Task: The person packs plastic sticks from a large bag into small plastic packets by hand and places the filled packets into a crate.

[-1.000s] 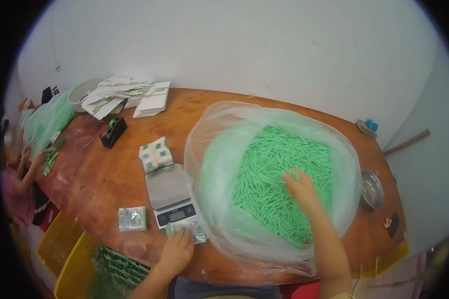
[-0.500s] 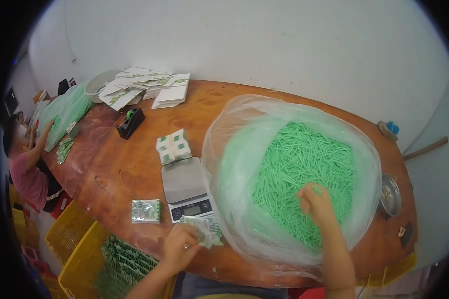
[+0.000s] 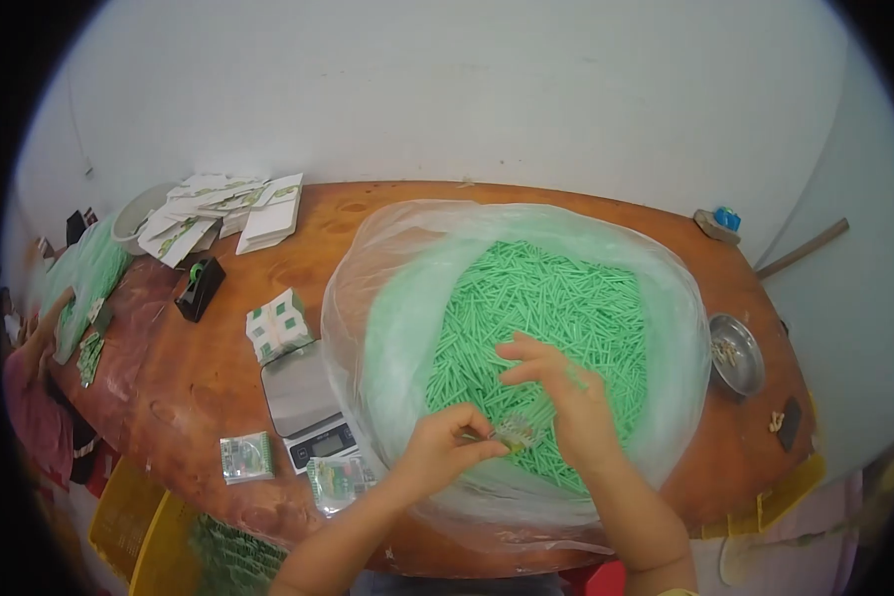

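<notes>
My left hand pinches the edge of a small clear plastic packet over the near side of a large clear bag. Thin green sticks fill the bag in a loose heap. Just right of the packet is my right hand, its fingers stretched out and apart. A few green bits show against its fingers; whether it grips them is unclear. A filled packet lies in front of the digital scale, and another packet lies to its left.
A wrapped white-and-green block stands behind the scale. Farther left are a tape dispenser and stacked white cards. A metal bowl sits right of the bag. Yellow crates stand below the table's left edge; a co-worker's arm is beyond.
The view has swung right. My left hand has moved from beside the scale to the bag with a clear packet. My right hand has lifted from the sticks, and its fingers have spread.
</notes>
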